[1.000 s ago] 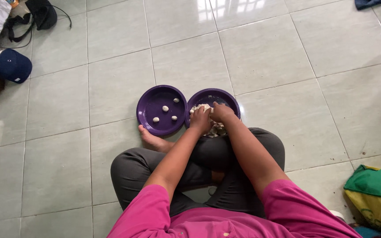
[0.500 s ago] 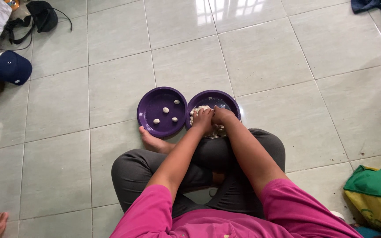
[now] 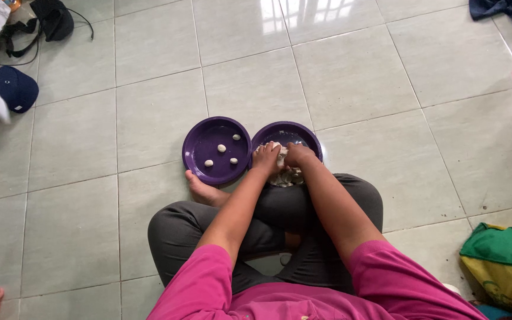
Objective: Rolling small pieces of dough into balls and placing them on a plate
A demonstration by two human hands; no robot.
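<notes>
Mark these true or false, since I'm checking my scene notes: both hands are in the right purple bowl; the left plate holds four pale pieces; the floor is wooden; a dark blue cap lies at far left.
1. Both the left hand and right hand are in the right purple bowl, on the pale dough: true.
2. The left purple plate holds four pale pieces: true.
3. The floor is wooden: false, the floor is glossy pale tile.
4. A dark blue cap lies at far left: true.
</notes>
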